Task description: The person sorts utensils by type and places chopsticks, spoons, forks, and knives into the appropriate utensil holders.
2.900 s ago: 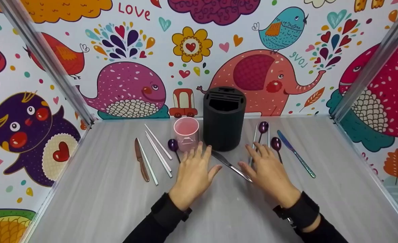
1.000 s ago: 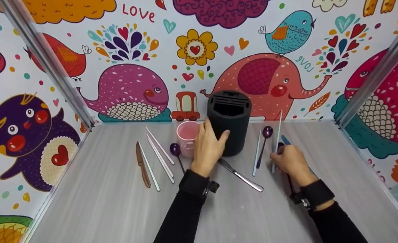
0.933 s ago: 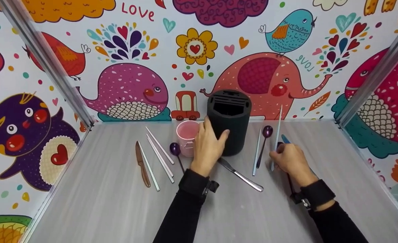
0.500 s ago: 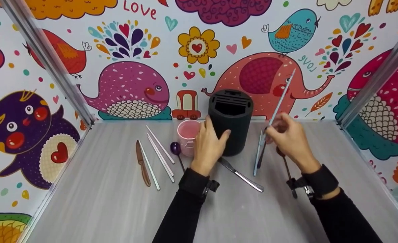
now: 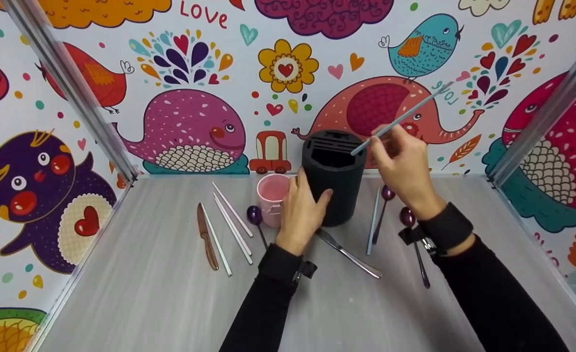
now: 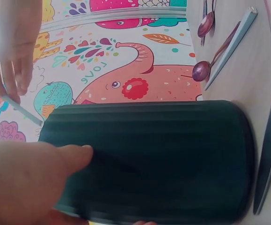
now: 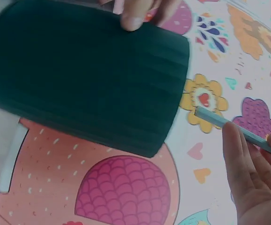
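Observation:
In the head view my left hand (image 5: 301, 211) grips the black utensil holder (image 5: 339, 195), thumb on its front and fingers round its left side. The holder stands upright; slots and a wide opening mark its top. My right hand (image 5: 405, 166) pinches a pale blue chopstick (image 5: 410, 113) between thumb and fingers, slanted up to the right. Its lower tip overlaps the holder's top rim in the head view. In the right wrist view the chopstick (image 7: 238, 129) points at the holder (image 7: 88, 75), its tip a little apart from the top edge. Left wrist view: my thumb (image 6: 76, 158) lies against the holder.
Beside the holder stands a pink cup (image 5: 270, 195). Left lie a brown knife (image 5: 206, 237), several pale chopsticks (image 5: 232, 227) and a purple spoon (image 5: 254, 215). A silver table knife (image 5: 349, 254) lies in front; another chopstick (image 5: 373, 222) and two spoons (image 5: 407, 217) are right. Patterned walls surround the table.
My left hand went from open over the table to gripping the holder. My right hand picked up a chopstick from the right side and brought it up and left to the holder's top.

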The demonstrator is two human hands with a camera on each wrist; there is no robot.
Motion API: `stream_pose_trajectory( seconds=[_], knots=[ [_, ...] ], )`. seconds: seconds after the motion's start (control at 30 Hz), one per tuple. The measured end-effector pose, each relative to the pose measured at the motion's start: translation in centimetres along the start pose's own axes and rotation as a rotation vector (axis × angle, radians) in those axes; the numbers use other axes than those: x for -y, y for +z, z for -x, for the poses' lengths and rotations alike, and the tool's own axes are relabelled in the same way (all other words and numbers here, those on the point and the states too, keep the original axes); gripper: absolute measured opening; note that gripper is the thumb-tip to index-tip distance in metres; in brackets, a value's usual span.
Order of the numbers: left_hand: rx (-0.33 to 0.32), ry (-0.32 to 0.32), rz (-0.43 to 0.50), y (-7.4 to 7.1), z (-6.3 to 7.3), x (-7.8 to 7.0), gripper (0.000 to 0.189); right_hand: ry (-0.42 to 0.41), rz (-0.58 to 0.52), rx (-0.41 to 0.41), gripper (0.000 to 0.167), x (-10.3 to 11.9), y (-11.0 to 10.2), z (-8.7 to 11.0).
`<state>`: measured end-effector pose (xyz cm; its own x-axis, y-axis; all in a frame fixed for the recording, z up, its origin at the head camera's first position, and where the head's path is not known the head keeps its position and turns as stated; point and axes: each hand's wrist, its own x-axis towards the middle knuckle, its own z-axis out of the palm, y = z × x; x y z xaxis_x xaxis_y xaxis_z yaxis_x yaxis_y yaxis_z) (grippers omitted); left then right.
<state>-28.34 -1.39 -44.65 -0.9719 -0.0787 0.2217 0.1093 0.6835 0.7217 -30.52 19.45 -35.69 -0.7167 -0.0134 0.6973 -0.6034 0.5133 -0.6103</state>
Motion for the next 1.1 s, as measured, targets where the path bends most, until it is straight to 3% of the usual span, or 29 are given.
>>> stream_pose_trajectory(
  seconds=[0.3,0.4,0.57,0.87,1.1],
  knots=[
    [0.003,0.001,0.004,0.1,0.0,-0.1,0.089,0.038,0.159,0.090,0.022,-1.8,1.2,0.4],
    [-0.005,0.012,0.003,0.0,-0.1,-0.1,0.089,0.039,0.171,0.105,0.025,-2.0,1.5,0.6],
    [-0.014,0.026,-0.019,0.0,0.0,0.0,0.090,0.063,0.174,0.162,0.013,-2.3,2.1,0.9],
    [-0.017,0.019,-0.039,0.0,-0.1,0.2,0.090,0.053,0.219,0.239,0.018,-2.4,2.7,1.0],
    [-0.025,0.039,-0.025,0.0,-0.1,0.2,0.088,0.064,0.221,0.238,0.016,-2.4,3.0,1.1]
  ],
)
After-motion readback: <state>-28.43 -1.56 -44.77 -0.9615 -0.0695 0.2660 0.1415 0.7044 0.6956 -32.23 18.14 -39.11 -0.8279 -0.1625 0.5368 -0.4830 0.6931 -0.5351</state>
